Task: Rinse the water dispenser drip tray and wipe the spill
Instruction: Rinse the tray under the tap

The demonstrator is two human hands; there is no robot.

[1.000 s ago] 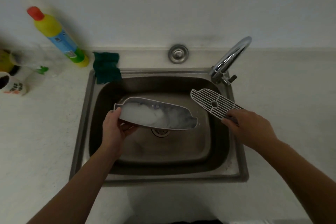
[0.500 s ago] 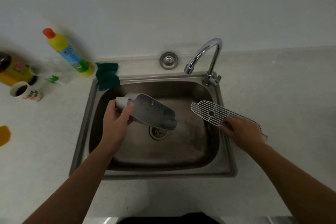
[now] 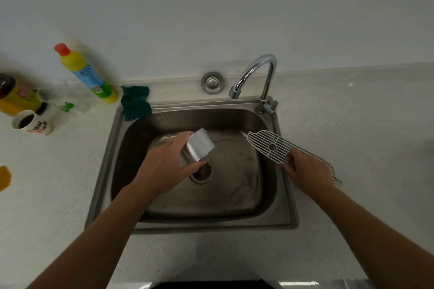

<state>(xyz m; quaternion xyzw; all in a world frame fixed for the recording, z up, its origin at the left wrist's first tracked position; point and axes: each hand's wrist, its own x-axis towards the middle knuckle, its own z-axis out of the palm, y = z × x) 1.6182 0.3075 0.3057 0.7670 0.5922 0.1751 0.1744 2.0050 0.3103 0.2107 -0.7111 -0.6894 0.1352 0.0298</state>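
My left hand [image 3: 164, 166] grips the grey drip tray [image 3: 198, 146] over the steel sink [image 3: 285, 195], above the drain [image 3: 203, 171]. The tray is turned steeply, so I see its underside and one end. My right hand [image 3: 305, 171] holds the white slotted grille [image 3: 270, 145] at the sink's right rim, its far end jutting over the basin. The chrome tap [image 3: 258, 73] stands at the back right with no water running. An orange spill [image 3: 4, 177] lies on the counter at the far left edge.
A green cloth [image 3: 135, 102] hangs over the sink's back left corner. A yellow cleaner bottle [image 3: 87, 75], a clear cup [image 3: 63, 108], a white mug [image 3: 30, 122] and a dark-capped jar [image 3: 14, 96] stand at the back left. The pale counter [image 3: 364, 136] stretches to the right.
My left hand has tipped the tray from level to steeply turned over the drain. The view has pulled back and shifted. The grille stays at the right rim in my right hand.
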